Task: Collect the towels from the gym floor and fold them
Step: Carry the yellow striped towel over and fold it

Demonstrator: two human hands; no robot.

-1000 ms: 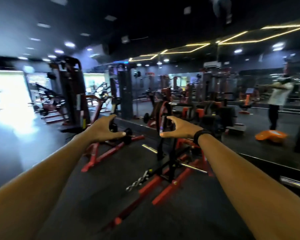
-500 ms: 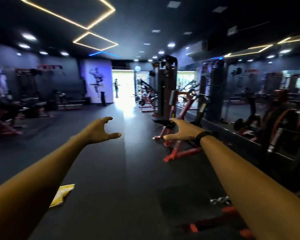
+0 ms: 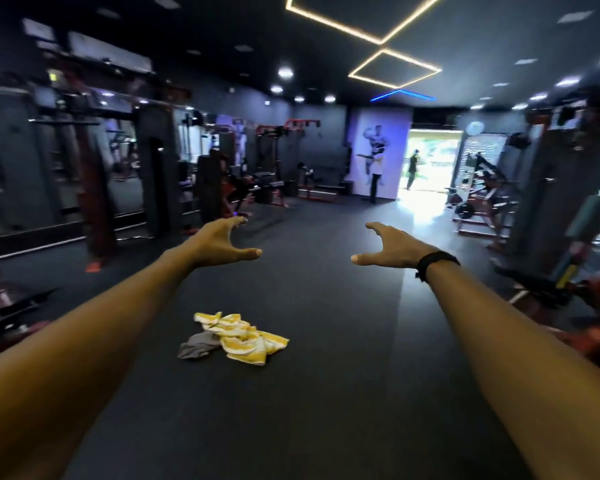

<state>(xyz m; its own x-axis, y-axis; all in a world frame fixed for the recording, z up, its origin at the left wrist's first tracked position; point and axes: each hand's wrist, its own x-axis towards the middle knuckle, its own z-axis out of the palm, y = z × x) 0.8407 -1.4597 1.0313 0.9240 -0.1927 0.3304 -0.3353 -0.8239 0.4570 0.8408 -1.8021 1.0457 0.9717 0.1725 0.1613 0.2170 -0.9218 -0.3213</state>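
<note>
A crumpled yellow-and-white striped towel [image 3: 243,337] lies on the dark gym floor [image 3: 326,393], with a smaller grey towel [image 3: 198,345] touching its left side. Both arms stretch forward above the floor. My left hand [image 3: 219,245] hangs in the air beyond the towels, fingers spread and thumb out, holding nothing. My right hand [image 3: 390,249], with a black band on the wrist, is likewise spread and holds nothing. Neither hand touches a towel.
Weight machines [image 3: 94,188] line the left wall. Red-framed machines [image 3: 551,244] stand along the right. A bright doorway [image 3: 426,164] opens at the far end, with a person standing near it. A wide strip of floor runs down the middle.
The view has swung left from the right-side machines to the centre aisle. The towels have come fully into view between my arms. Both hands stay spread and hold nothing.
</note>
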